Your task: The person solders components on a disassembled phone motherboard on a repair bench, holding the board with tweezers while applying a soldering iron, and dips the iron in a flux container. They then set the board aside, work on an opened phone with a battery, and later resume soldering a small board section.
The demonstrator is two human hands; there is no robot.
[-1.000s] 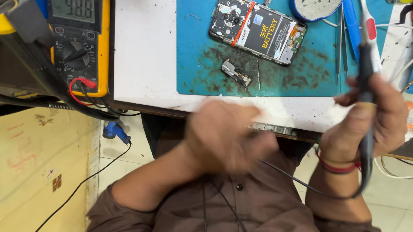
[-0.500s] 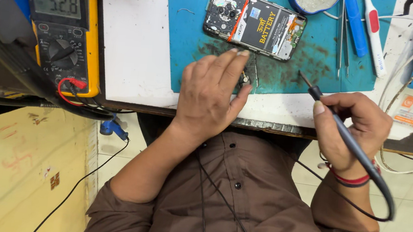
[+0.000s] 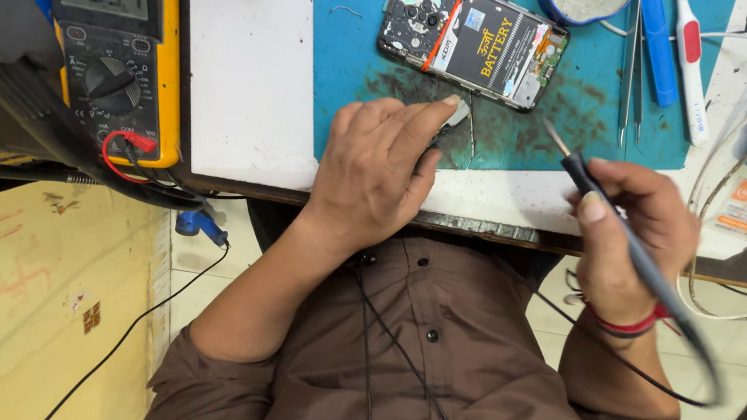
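An opened phone [image 3: 474, 34] with its black battery showing lies on the teal work mat [image 3: 359, 65]. My left hand [image 3: 377, 170] rests palm-down at the mat's near edge, its fingertips pinching a small metal part [image 3: 455, 118] just below the phone. My right hand [image 3: 628, 232] grips a black soldering iron [image 3: 591, 193] like a pen, its thin tip pointing up-left toward the mat, about a hand's width right of the small part. The iron's cable loops down past my wrist.
A yellow multimeter [image 3: 113, 43] with red and black leads stands at the left. Tweezers [image 3: 631, 70], a blue tool [image 3: 658, 46] and a white-red tool [image 3: 690, 71] lie at the mat's right side. A round tin [image 3: 585, 2] is at the top, and cables trail at the right.
My left hand came up from my lap onto the mat and settled on the small metal part. My right hand lowered the iron and turned its tip toward the mat.
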